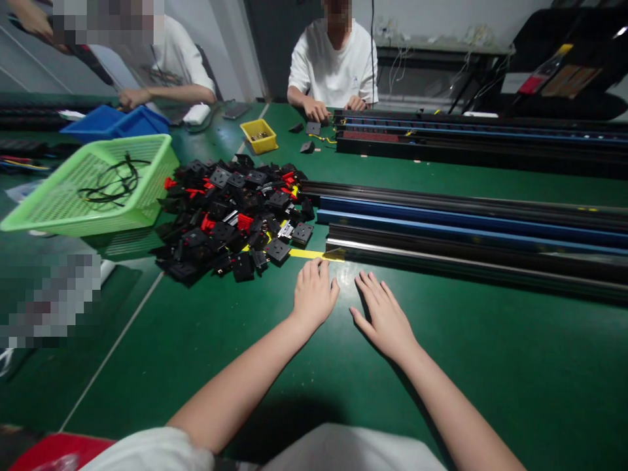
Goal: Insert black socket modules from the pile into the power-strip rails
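We look across a green tabletop (220,353) where both hands are empty: the left hand (314,292) has its fingers close together and its thumb apart, the right hand (385,314) its fingers spread. A yellow strip (307,254) shows at the left fingertips, though we cannot tell whether they touch it. Ahead and to the left lies the heap of black socket modules (235,212), loosely piled, so we judge that tugging a low piece could set its neighbours sliding. The blue rails (466,226) and the near black rail (471,267) end just beside it; a sideways nudge there could scatter modules, and a snagged strip might drag some along.
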Tool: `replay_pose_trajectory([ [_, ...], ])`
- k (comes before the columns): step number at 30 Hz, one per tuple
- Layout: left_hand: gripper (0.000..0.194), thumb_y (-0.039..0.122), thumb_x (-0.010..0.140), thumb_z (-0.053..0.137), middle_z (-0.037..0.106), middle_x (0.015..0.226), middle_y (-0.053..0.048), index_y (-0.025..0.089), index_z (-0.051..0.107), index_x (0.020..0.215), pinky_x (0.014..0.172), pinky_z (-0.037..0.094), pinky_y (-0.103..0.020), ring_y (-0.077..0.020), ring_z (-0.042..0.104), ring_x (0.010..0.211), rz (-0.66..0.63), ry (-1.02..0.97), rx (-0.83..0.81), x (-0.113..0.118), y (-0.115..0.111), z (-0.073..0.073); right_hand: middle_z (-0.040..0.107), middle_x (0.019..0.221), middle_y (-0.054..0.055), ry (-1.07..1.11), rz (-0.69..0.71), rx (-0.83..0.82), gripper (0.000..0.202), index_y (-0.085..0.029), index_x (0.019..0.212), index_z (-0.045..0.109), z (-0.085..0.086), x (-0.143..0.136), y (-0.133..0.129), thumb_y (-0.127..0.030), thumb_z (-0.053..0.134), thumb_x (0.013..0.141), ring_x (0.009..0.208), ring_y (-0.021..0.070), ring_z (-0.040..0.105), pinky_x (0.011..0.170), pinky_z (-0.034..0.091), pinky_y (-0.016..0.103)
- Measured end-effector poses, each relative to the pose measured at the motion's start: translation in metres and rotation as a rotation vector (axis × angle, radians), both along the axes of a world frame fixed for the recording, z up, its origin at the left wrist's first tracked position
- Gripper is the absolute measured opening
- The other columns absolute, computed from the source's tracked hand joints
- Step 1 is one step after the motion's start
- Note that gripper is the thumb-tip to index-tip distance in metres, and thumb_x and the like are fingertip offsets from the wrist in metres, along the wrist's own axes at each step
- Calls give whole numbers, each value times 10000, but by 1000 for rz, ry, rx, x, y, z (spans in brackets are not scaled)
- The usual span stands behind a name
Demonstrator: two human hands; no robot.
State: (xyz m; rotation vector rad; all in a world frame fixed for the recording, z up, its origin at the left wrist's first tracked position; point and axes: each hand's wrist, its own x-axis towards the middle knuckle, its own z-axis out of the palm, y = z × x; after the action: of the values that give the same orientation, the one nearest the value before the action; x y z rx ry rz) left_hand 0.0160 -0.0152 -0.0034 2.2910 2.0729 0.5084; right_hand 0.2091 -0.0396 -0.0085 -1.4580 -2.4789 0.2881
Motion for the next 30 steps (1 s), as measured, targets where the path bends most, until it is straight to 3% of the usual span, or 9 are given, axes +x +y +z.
replay_pose_trajectory([
  [12,505,315,952,472,517,1456,-180,79,486,1398,1143,384,-434,-312,446,1382,-31,-23,-9,-2,3,-1,312,1633,119,-28,23,38,651,-146,1568,290,-2,2,1,-442,437,1007,1531,265,254,1227,307,513],
  [30,484,299,949,475,553,1419,-196,97,511,1388,1082,421,-461,-324,510,1318,-48,19,-1,-4,2,0,318,1633,110,8,13,-7,659,-184,1585,271,2,0,0,-422,450,997,1532,272,250,1225,304,527],
])
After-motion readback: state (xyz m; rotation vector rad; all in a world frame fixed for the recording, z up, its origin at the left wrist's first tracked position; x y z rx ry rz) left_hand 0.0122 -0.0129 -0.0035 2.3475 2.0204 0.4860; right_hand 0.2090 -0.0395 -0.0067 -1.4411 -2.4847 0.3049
